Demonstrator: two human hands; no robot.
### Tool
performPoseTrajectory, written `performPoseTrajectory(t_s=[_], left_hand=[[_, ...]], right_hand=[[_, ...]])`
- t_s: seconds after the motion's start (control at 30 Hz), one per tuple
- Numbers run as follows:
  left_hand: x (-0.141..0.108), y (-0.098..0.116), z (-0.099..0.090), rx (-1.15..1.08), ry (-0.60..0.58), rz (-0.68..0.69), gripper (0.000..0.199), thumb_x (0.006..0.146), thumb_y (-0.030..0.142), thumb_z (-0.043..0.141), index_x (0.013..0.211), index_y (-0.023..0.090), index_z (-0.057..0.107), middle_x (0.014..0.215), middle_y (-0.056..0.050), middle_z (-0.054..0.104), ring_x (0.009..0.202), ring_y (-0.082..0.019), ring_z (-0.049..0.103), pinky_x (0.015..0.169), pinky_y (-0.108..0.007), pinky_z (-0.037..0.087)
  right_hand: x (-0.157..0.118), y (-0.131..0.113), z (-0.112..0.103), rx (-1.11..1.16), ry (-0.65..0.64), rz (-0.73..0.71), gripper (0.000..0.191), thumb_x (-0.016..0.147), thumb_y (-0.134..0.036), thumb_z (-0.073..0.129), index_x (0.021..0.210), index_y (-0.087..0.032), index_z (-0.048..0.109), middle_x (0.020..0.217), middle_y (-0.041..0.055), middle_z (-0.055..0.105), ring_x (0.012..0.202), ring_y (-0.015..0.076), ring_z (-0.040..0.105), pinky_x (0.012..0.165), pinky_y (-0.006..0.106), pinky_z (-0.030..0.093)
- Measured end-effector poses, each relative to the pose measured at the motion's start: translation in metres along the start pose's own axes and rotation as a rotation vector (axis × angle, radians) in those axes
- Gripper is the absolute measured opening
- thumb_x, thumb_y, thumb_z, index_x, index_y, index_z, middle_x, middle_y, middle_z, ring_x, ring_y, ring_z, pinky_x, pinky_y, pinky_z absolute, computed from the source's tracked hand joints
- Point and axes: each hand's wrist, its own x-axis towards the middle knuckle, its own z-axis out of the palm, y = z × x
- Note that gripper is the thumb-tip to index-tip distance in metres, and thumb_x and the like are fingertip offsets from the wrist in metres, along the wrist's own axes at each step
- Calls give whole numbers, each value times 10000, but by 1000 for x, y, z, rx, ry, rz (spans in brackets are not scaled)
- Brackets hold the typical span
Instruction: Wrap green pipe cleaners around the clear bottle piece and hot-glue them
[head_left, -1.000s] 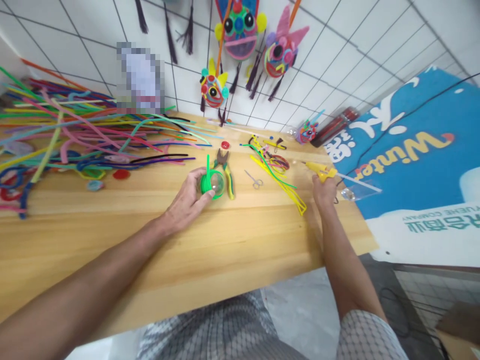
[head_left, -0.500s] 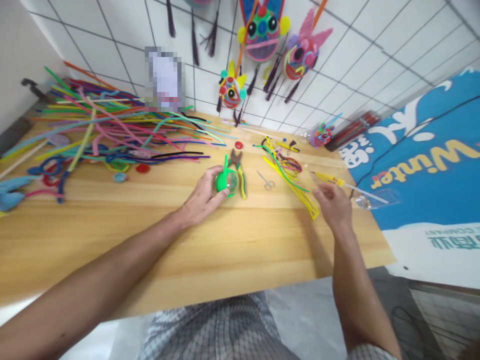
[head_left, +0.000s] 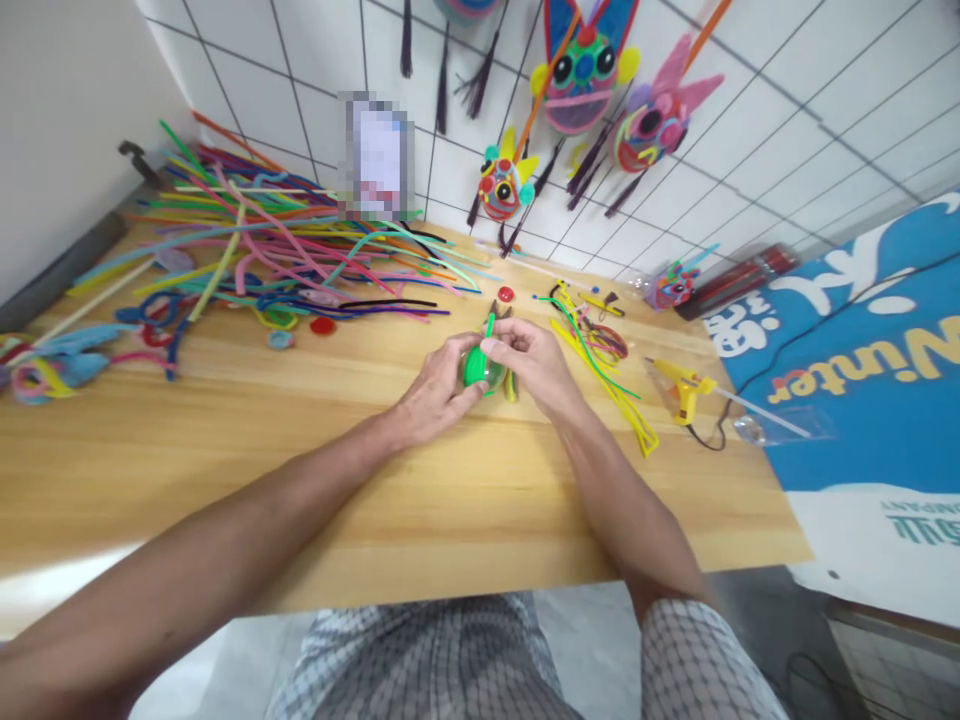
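Observation:
My left hand [head_left: 439, 392] is closed around a clear ball [head_left: 494, 374] that has a green pipe cleaner [head_left: 475, 366] wound on one side. A short green end sticks up from the ball. My right hand [head_left: 531, 362] pinches at this green strand near the top of the ball, thumb against fingers. Pliers [head_left: 511, 387] with yellow-green handles lie behind, mostly covered by my hands. A red disc [head_left: 506, 294] sits just past their jaws. On the right, a yellow glue gun [head_left: 684, 386] lies on the table with a white glue stick in it.
Many coloured pipe cleaners [head_left: 300, 255] are heaped at the back left. Yellow and green strands [head_left: 600, 372] lie right of my hands. Colourful fish-like ornaments [head_left: 504, 188] hang on the white grid wall. A blue banner [head_left: 862, 340] borders the table [head_left: 450, 520] on the right.
My right hand has come from beside the glue gun to the ball and now grips the green strand. The left hand still holds the ball. The view has shifted slightly.

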Motion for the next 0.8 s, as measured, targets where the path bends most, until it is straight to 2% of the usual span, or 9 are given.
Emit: performPoseTrajectory(t_s=[0.2,0.33,0.53,0.8], left_hand=[[1,4,1,25,4,15,554,1011,382,590,1481,162,397,1477,-205,557,1363,-351,572,1158,-538,480],[1,4,1,18,18,45,558,1008,376,602,1489,182,396,1477,-190,563,1386,-341,565,1184,-526,470],[1,3,1,23,20,51,564,1014,367,603,1498,169,391,1479,-198,549,1402,-339,552,1195,-529,466],[2,2,0,25,12,106,537,1035,365,582,1503,173,401,1490,-193,536,1433,-322,520,1216,-518,446]], right_hand=[[-3,4,-1,93,46,69,363,708,-517,883,770,-222,681,711,-28,613,672,143,545,643,281,452],[-6,8,1,96,107,95,348,713,-492,850,688,-233,619,660,-39,566,636,137,494,610,275,412],[-5,14,4,109,163,83,255,698,-406,778,675,-238,587,627,-59,494,620,129,430,607,276,362],[-7,16,9,138,161,92,199,700,-365,739,697,-237,588,636,-64,489,643,135,457,632,278,376]])
